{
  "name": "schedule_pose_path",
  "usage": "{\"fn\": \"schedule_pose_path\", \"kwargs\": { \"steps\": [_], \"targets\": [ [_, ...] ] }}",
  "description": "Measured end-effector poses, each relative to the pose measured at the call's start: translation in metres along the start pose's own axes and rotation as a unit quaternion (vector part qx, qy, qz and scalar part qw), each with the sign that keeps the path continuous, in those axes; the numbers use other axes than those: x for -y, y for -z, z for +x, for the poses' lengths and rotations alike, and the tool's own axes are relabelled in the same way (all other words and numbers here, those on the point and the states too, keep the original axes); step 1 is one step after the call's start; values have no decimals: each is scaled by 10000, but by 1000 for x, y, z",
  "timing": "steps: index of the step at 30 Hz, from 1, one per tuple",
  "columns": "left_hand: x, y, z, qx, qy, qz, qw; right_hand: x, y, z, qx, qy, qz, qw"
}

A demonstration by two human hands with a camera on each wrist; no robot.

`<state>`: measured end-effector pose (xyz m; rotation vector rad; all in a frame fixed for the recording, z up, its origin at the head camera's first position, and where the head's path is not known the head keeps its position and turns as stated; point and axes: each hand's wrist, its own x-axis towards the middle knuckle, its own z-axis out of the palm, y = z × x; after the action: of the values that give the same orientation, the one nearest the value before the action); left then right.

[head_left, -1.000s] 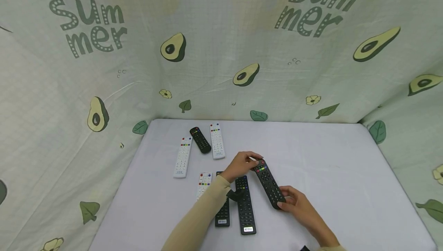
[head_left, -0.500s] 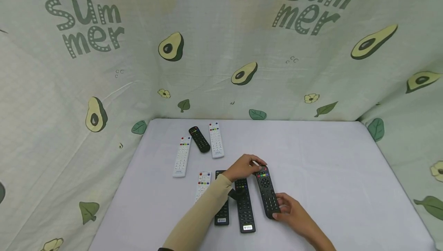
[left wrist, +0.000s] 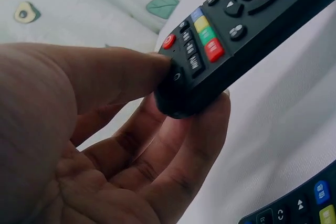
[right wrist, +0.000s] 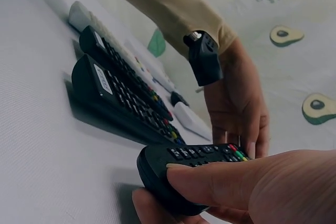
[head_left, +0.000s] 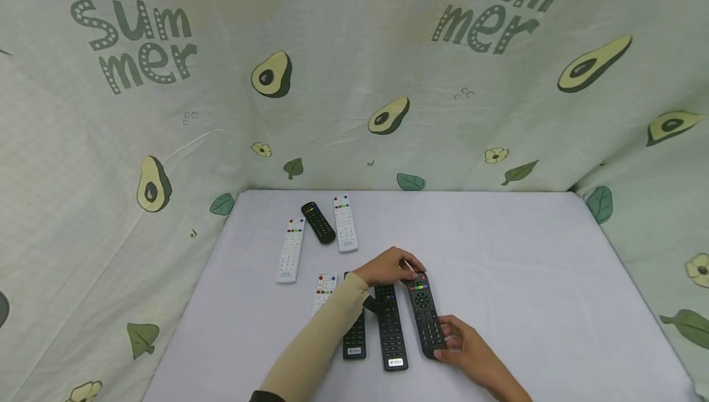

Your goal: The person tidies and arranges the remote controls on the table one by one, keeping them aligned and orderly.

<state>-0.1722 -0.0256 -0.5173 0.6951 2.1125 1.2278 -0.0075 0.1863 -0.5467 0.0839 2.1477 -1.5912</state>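
A black remote control (head_left: 425, 319) with coloured buttons is held at both ends, low over the white table and face up. My left hand (head_left: 389, 265) pinches its far end; in the left wrist view the thumb lies on top by the red power button and fingers are underneath the remote (left wrist: 231, 35). My right hand (head_left: 469, 353) grips the near end, thumb on the upper face of the remote (right wrist: 168, 174). Just left lies a long black remote (head_left: 392, 334) with a white label. Beside that one is another black remote (head_left: 354, 340), partly hidden by my left forearm.
A white remote (head_left: 325, 285) lies left of the forearm, partly covered. Farther back are a white remote (head_left: 290, 251), a small black remote (head_left: 319, 223) and another white remote (head_left: 345, 223). A patterned cloth (head_left: 332, 82) hangs behind the table (head_left: 526, 279).
Both hands have brought the held remote nearer to me and slightly left, turning it more in line with the black remotes beside it. The other remotes stay put.
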Motion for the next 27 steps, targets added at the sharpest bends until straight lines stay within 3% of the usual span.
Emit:
{"fn": "schedule_pose_path", "kwargs": {
  "steps": [11, 27],
  "targets": [
    [-3, 1, -1, 154, 4, 427, 9990, 0, -5, -3, -120, 224, -358, 9990],
    [2, -4, 3, 299, 24, 639, 9975, 9, -19, -7, -830, -94, -1412, 9864]
  ]
}}
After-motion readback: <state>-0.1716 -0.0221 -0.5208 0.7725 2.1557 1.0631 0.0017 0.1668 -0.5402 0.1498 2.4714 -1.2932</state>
